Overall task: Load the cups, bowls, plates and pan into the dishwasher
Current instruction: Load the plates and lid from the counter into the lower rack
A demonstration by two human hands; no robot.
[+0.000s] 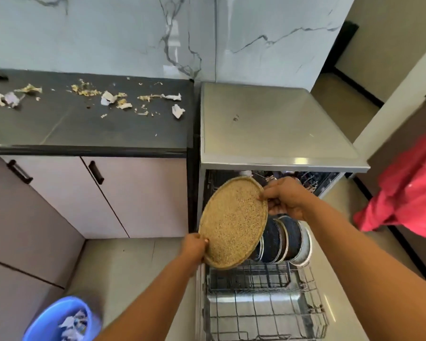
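Observation:
A round tan speckled plate (234,221) is held tilted on edge above the pulled-out lower rack (263,313) of the open dishwasher (276,129). My left hand (194,244) grips its lower left rim. My right hand (284,196) pinches its upper right rim. Just behind the plate, several dark plates and bowls (290,238) stand upright in the rack. The front part of the rack holds nothing. The upper rack (312,180) shows dimly inside the machine.
A black counter (84,124) on the left carries scattered food scraps and crumpled tissue (108,98). A blue bin (62,321) with paper waste stands on the floor at lower left. A person in a red garment (408,190) stands at the right.

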